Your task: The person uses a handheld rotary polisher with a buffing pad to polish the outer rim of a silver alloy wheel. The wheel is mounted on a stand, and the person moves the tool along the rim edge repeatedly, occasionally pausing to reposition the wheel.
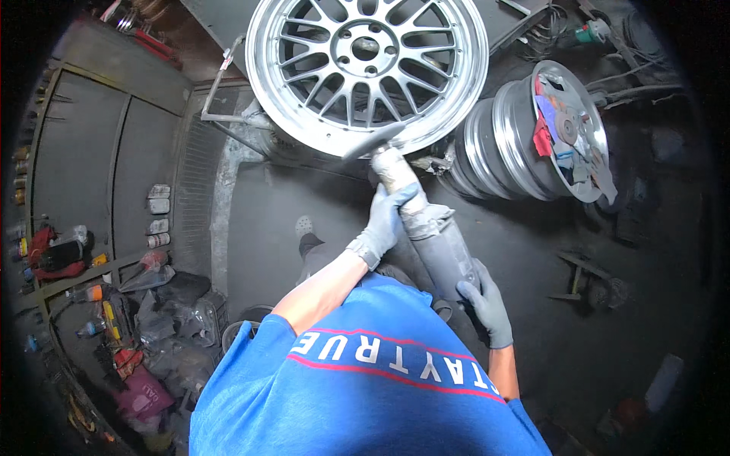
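A silver multi-spoke alloy wheel (365, 68) stands upright on a stand ahead of me. I hold a dusty grey power polisher (426, 228) with both hands. Its blurred head (376, 144) touches the wheel's lower rim lip. My left hand (388, 224), in a grey glove, grips the front of the tool's body. My right hand (487, 304), also gloved, grips the rear end of the tool. My blue shirt fills the lower middle of the view.
A stack of silver rims (525, 144) with rags and discs on top lies to the right. Shelves with bottles, cans and bags (114, 304) line the left side. A metal stand frame (228, 99) is left of the wheel. The floor (593, 334) is dark and dusty.
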Demonstrator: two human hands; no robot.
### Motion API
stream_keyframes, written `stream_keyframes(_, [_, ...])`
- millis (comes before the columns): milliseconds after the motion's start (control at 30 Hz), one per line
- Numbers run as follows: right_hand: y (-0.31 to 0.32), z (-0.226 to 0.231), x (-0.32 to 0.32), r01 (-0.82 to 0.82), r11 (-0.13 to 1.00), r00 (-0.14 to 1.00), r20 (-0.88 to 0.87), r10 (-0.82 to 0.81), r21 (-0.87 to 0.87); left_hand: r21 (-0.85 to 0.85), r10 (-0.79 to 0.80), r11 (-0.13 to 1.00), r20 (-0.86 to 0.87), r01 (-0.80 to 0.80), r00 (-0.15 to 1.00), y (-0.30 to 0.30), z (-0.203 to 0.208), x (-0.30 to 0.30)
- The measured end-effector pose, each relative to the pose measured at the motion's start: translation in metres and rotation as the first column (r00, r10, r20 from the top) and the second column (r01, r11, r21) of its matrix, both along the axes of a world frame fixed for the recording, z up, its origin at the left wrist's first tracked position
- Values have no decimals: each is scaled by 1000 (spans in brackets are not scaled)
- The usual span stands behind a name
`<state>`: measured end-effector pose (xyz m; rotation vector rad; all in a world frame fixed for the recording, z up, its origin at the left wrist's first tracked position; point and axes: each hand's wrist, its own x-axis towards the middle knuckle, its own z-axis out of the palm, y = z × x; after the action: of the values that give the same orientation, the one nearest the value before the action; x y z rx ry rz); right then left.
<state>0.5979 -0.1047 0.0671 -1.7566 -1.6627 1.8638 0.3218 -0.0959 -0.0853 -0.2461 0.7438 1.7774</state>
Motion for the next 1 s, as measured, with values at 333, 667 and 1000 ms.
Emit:
stream_keyframes(333, [8, 8, 21, -14, 994, 1000, -26, 17, 111, 105, -83, 991, 33, 80, 996, 20, -1, 25])
stream_keyframes(667, [9, -60, -34, -275, 952, 961, 3, 277, 138, 76, 55, 996, -78, -49, 995, -46, -16, -56])
stream_keyframes(1000, [18, -91, 37, -69, 996, 997, -32, 71, 64, 83, -44, 996, 42, 41, 998, -17, -20, -1])
